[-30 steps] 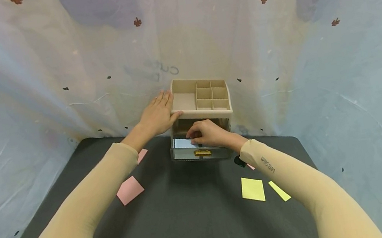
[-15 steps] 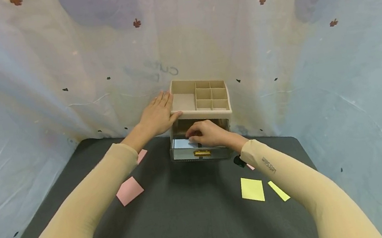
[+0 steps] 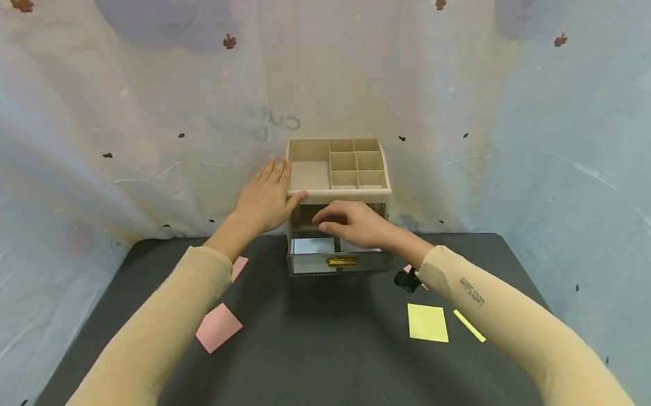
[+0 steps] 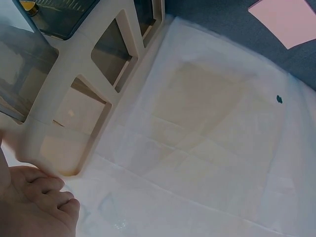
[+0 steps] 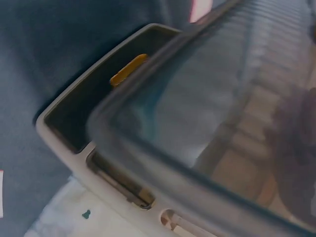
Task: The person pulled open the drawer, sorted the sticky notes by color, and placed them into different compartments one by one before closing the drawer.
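A beige desktop organizer point(image 3: 340, 194) with a divided top tray stands against the backdrop. Its upper drawer point(image 3: 309, 263), clear with a gold handle point(image 3: 342, 261), is pulled out and holds light blue paper point(image 3: 314, 246) on its left side. My left hand point(image 3: 264, 198) rests on the organizer's upper left edge, fingers extended; the left wrist view catches its fingers point(image 4: 37, 197) beside the beige frame point(image 4: 79, 42). Over the drawer is my right hand point(image 3: 359, 224), fingers loosely bent, thumb apart, nothing between them. The right wrist view shows the clear drawer wall point(image 5: 182, 170) close up.
Pink notes point(image 3: 218, 328) lie on the dark tabletop point(image 3: 325, 371) at left, with another pink slip point(image 3: 238, 269) behind. To the right are a yellow square note point(image 3: 427, 322) and a narrow yellow strip point(image 3: 469, 326). A patterned curtain point(image 3: 441, 87) hangs behind.
My right hand has risen slightly off the light blue paper, its thumb and fingers parting, and more of the paper shows. The left hand keeps its place on the organizer.
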`<state>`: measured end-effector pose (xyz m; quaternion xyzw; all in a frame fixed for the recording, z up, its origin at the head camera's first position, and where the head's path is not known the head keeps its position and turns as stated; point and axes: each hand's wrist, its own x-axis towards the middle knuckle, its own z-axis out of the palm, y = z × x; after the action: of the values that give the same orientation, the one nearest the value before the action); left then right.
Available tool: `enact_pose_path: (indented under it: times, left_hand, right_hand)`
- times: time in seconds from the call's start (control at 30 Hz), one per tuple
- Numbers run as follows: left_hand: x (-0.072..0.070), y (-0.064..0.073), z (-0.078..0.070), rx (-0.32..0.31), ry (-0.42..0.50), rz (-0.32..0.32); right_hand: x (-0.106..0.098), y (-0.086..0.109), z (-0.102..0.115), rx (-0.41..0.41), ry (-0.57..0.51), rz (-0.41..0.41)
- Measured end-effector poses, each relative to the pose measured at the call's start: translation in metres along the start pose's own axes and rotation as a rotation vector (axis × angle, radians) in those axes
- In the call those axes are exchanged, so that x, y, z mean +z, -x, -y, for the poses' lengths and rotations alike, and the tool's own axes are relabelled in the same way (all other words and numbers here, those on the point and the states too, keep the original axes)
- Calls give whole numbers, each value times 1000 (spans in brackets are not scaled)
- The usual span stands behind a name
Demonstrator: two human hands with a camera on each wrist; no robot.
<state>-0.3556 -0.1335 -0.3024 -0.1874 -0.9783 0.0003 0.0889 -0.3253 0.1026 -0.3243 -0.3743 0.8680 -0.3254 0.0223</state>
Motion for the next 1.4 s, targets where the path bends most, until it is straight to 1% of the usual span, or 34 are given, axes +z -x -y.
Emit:
enact_pose_path:
  times: [0.17, 0.3, 0.57, 0.8, 1.17, 1.4]
  left_hand:
    - [1, 0, 0, -2, 3, -2]
    - [1, 1, 0, 3, 8, -11]
    - [1, 1, 0, 8, 22, -7]
    - [2, -1, 1, 0, 26, -9]
    - [0, -1, 0, -2, 25, -18]
    - [0, -1, -1, -1, 20, -2]
  right_hand:
    - [-3, 7, 5, -2, -111, -71]
    - [-2, 13, 5, -15, -196, -111]
    - [5, 27, 8, -54, -279, -178]
    - [10, 39, 16, -87, -406, -237]
    - [19, 58, 29, -163, -509, -368]
    - [32, 77, 31, -145, -584, -414]
